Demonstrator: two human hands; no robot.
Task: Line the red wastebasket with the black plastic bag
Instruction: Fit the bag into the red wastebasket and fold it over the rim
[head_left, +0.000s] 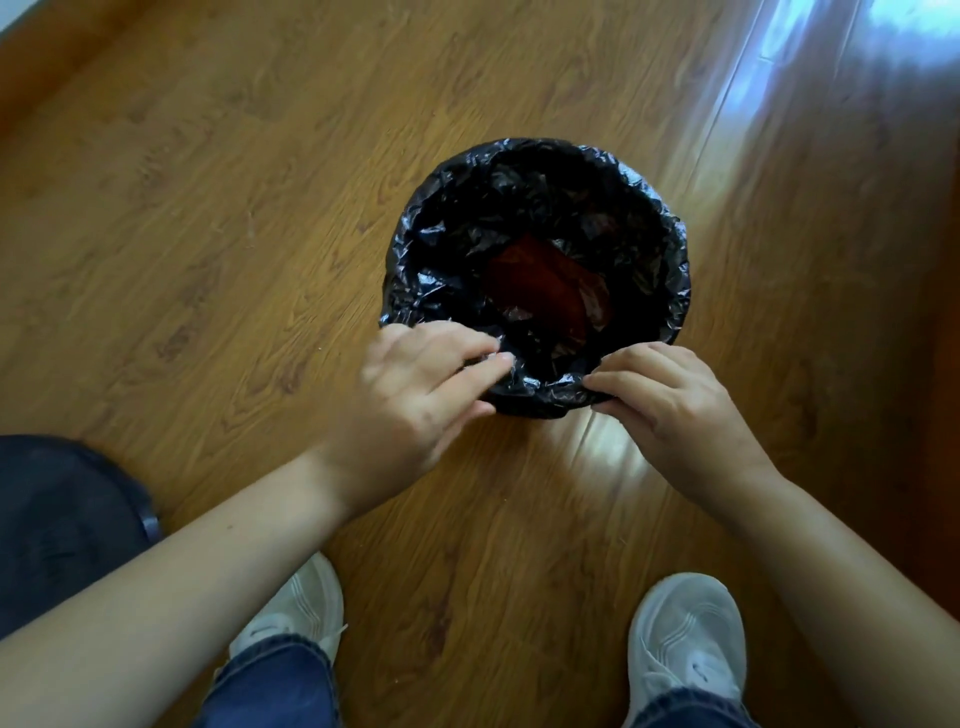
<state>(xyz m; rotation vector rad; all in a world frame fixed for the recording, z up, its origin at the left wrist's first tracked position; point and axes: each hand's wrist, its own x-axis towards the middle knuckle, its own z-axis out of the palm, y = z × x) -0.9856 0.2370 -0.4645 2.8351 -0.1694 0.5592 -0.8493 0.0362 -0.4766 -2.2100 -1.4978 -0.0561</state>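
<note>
As both hands, left hand (415, 384) and right hand (670, 395), pinched the black plastic bag (535, 218) at lower centre, tugging risked tearing thin film.

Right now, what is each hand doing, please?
Left hand: fingers closed, pinching the black plastic bag at the near rim.
Right hand: fingers closed on the same bag edge.

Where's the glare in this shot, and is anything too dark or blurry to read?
Head view: strong glare on the wooden floor at the upper right, and a softer sheen between the left hand and right hand; the black plastic bag interior is dark, with only a dim reddish patch of the wastebasket showing through; frame edges look slightly soft and stretched.
</note>
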